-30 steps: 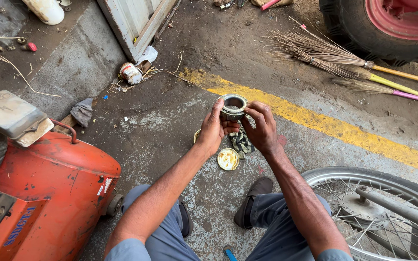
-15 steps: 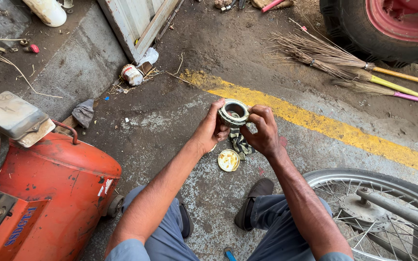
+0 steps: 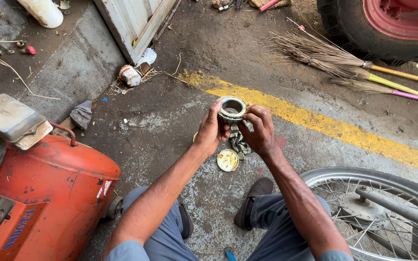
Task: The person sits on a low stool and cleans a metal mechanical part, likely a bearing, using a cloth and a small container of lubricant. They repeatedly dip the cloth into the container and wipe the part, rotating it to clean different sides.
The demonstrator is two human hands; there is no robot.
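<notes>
Both of my hands hold a round metal ring-shaped part, greasy, with an open centre, above the concrete floor. My left hand grips its left side with the thumb on the rim. Curled over the right side of that rim are the fingers of my right hand. Below the part lies a crumpled dirty rag, and beside it a small round tin lid with yellowish grease. My knees and dark shoes frame the bottom of the view.
An orange compressor tank stands at the left. A spoked motorcycle wheel lies at the lower right. Brooms and a large red-rimmed tyre are at the top right. A yellow painted line crosses the floor.
My hands and the ring-shaped part stay in nearly the same place; my right-hand fingers have shifted slightly over its rim and the part has turned a little.
</notes>
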